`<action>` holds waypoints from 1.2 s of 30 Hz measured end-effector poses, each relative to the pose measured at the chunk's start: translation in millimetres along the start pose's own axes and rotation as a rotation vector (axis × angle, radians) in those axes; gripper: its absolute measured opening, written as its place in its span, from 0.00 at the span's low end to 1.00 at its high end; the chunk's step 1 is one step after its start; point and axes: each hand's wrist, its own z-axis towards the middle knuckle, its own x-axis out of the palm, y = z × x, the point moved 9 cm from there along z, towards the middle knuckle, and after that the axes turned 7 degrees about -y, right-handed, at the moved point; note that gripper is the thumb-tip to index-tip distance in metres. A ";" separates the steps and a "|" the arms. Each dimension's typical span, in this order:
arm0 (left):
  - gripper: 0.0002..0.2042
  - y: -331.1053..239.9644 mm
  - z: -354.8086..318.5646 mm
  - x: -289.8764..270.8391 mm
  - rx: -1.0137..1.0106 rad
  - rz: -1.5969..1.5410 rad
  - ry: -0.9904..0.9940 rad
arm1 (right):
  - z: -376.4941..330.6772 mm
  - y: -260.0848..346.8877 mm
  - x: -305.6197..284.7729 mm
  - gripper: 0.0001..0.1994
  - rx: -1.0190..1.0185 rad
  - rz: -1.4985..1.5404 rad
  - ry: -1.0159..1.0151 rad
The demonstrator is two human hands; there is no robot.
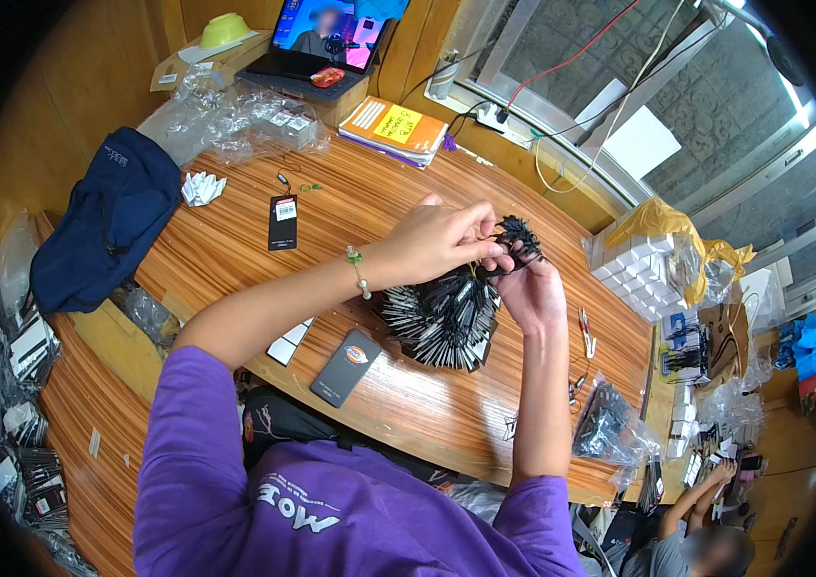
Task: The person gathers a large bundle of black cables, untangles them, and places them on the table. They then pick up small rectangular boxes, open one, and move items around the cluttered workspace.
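Note:
A thick fanned bundle of black hang tags (442,322) hangs over the table, its loops of black string (520,234) gathered at the top. My left hand (446,236) comes in from the left with fingers pinched at these strings. From beneath and to the right, my right hand (535,288) is closed around the same strings. Fingers partly hide the exact grip point. Below and left of the bundle lies a dark grey card (346,367) with an oval logo, beside a strip of white labels (290,341).
A single black tag (283,223) lies at the far left near a navy bag (105,221). Notebooks (396,132) and a laptop (331,38) stand at the back. Right are small pliers (587,334), a plastic bag (610,423) and stacked white boxes (634,274). Another person (706,539) works at lower right.

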 end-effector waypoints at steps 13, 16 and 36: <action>0.10 -0.2 -1.1 -5.4 0.211 -0.103 0.059 | 12.3 21.2 13.3 0.02 -0.237 0.222 0.029; 0.12 7.9 0.0 -14.4 0.232 -0.185 -0.143 | 17.6 21.4 10.9 0.01 -0.246 0.288 -0.014; 0.18 20.0 29.8 32.7 0.047 -0.333 0.139 | 24.7 64.2 53.4 0.23 -0.335 -0.190 -0.126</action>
